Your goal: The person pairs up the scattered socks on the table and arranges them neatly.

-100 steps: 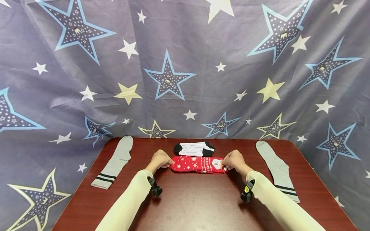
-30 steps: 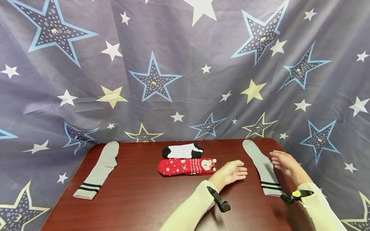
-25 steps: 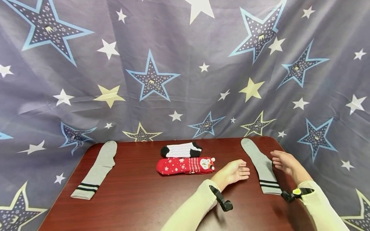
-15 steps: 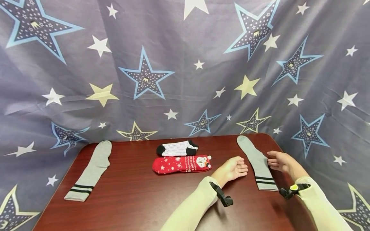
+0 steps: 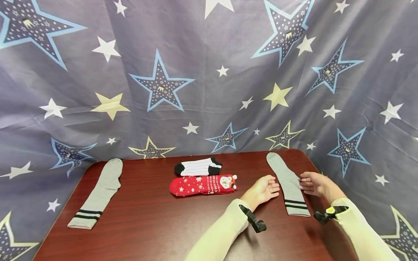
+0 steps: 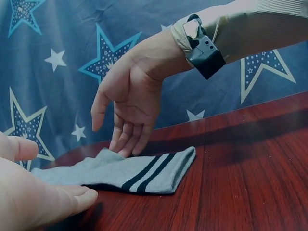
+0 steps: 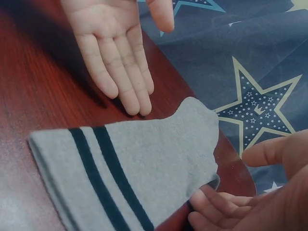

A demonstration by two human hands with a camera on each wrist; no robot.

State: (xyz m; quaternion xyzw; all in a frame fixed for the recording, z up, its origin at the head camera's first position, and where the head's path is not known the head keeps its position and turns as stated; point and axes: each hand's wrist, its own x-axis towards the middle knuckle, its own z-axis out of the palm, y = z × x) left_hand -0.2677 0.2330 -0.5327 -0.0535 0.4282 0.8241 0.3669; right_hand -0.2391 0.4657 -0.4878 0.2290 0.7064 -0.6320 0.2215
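A grey sock with two black stripes (image 5: 287,181) lies flat on the right of the table, between my two hands. My left hand (image 5: 261,190) is on its left side, palm turned toward it, fingers extended and apart from the fabric. On the other side, my right hand (image 5: 317,185) has its fingertips at the heel edge; in the right wrist view the fingers (image 7: 214,204) meet that edge and their tips are partly hidden by it. Neither hand grips anything. Left of my left hand lies a red Christmas sock (image 5: 202,185) with snowflakes and a white face.
Behind the red sock lies a white ankle sock (image 5: 197,168) with black toe and heel. Another grey striped sock (image 5: 98,194) lies at the table's left. The brown table (image 5: 147,221) ends at a star-printed cloth (image 5: 202,90) at the back and sides.
Both hands have let go of the red sock's ends and moved right, to either side of the right grey sock. Over the last half second they barely move while the head view shifts slightly.
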